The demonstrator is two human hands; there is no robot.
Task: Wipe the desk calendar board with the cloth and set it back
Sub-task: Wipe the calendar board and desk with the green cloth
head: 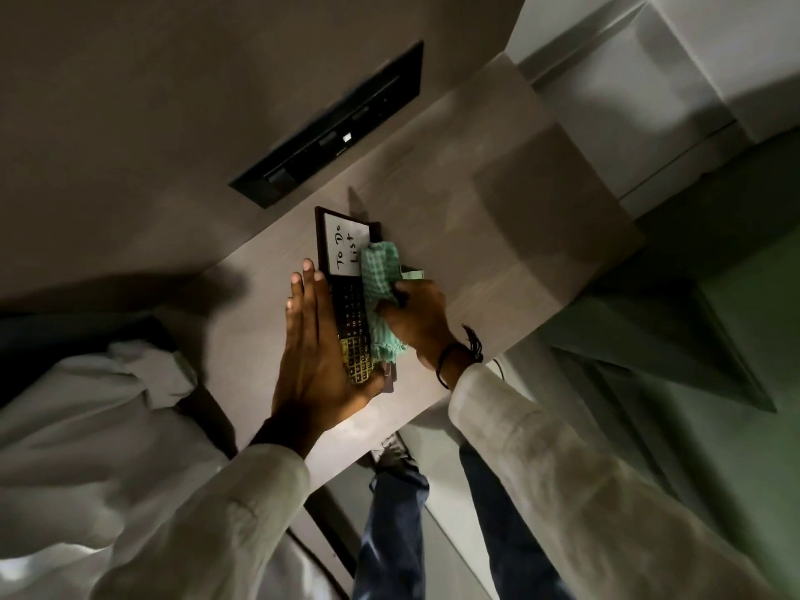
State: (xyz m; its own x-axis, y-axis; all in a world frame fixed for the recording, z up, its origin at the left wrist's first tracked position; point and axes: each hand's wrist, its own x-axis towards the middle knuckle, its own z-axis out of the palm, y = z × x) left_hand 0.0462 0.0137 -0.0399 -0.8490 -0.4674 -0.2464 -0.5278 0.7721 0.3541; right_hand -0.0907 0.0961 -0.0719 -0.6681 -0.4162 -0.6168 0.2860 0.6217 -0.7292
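Dim, tilted view down onto a pale desk (498,236). Board (346,292) lying flat near the desk's middle, dark-framed, white panel lettered "To Do List" at the far end, calendar grid nearer. Left hand (316,352) flat along the board's left edge, fingers straight and together, thumb hooked round the near corner. Right hand (415,318) closed on the green cloth (381,288), pressed to the board's right side and hiding that edge. Black panel (333,123) set into the wall behind, well apart. Grid figures too dark to read. Something pale green peeping out beside the cloth, not identifiable. White sleeves and jeans below.
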